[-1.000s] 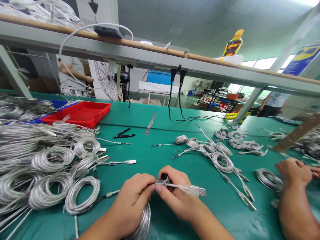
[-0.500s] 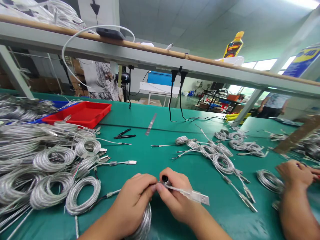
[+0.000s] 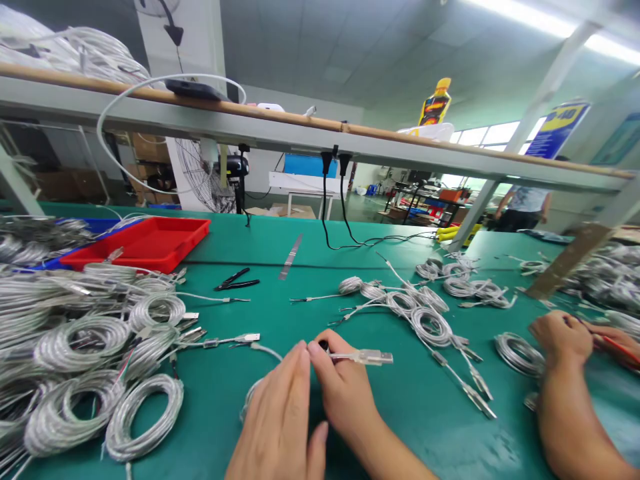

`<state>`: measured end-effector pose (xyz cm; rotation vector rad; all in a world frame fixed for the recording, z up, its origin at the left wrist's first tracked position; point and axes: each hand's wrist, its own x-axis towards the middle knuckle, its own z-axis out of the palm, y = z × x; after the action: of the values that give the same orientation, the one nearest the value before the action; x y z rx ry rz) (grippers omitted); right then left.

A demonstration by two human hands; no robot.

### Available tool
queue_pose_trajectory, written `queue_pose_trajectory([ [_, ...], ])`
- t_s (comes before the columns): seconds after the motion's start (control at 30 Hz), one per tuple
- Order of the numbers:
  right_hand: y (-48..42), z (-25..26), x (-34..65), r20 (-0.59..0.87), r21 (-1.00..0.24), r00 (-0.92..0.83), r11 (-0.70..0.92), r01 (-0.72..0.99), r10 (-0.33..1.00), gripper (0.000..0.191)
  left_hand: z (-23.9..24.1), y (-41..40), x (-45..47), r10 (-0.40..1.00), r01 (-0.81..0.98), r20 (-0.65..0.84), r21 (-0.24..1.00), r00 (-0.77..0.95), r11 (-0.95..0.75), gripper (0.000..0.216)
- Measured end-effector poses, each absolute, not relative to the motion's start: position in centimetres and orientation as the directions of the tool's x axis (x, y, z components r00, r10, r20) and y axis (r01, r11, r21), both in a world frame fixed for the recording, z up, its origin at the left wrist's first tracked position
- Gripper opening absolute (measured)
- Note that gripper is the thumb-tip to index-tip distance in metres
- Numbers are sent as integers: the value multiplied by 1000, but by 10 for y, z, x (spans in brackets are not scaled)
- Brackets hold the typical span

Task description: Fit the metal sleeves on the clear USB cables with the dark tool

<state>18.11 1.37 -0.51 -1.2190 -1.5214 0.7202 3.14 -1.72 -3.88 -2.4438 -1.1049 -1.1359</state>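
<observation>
My right hand (image 3: 345, 390) is closed around a USB cable by its dark ferrite core (image 3: 324, 345). Beyond the fingers, the clear USB plug (image 3: 373, 357) points right. My left hand (image 3: 280, 413) has its fingers stretched out straight, the tips touching the right hand's fingertips and the thumb apart. Partly hidden behind the left hand, the cable's coil (image 3: 249, 399) lies low over the table, and a loose cable end (image 3: 267, 350) shows above it. Whether the left fingertips press on the cable cannot be made out.
Coiled cables (image 3: 80, 343) are piled at left before a red tray (image 3: 145, 243). Black nippers (image 3: 237, 280) and a steel ruler (image 3: 291, 257) lie on the green table. More coils (image 3: 430, 327) are at right, near a co-worker's hand (image 3: 563, 337). A shelf (image 3: 280, 130) crosses above.
My left hand has gone from pinching the cable to straight fingers laid against my right hand. The USB plug has risen and turned more level. The view has shifted somewhat.
</observation>
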Motion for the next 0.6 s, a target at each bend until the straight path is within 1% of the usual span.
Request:
queue_pose_trajectory([
  [0.03, 12, -4, 180, 321, -912, -6, 311, 269, 947, 34, -42, -14, 31, 551, 713, 740, 141, 385, -687, 71],
  [0.1, 8, -4, 176, 289, -945, -85, 298, 135, 954, 35, -44, -7, 26, 587, 677, 741, 250, 327, -693, 60],
  [0.17, 5, -4, 172, 255, -965, -140, 260, 23, 957, 36, -41, -2, 21, 638, 625, 719, 371, 276, -687, 42],
  [0.23, 3, -5, 170, 226, -974, -148, 220, -59, 963, 37, -34, -1, 17, 681, 588, 690, 453, 244, -670, 21],
  [0.3, 2, -6, 168, 200, -976, -138, 185, -113, 970, 39, -26, -2, 15, 671, 558, 694, 458, 262, -692, 7],
  [0.43, 2, -4, 171, 165, -978, -169, 139, -156, 972, 44, -13, -5, 13, 566, 501, 754, 366, 334, -784, 15],
  [0.5, 2, -3, 174, 237, -969, -167, 222, -103, 957, 42, -10, -5, 11, 546, 494, 766, 349, 338, -796, 17],
  [0.6, 0, 1, 180, 394, -902, -184, 417, 107, 900, 31, -8, -5, 8, 549, 487, 755, 349, 360, -800, 18],
])
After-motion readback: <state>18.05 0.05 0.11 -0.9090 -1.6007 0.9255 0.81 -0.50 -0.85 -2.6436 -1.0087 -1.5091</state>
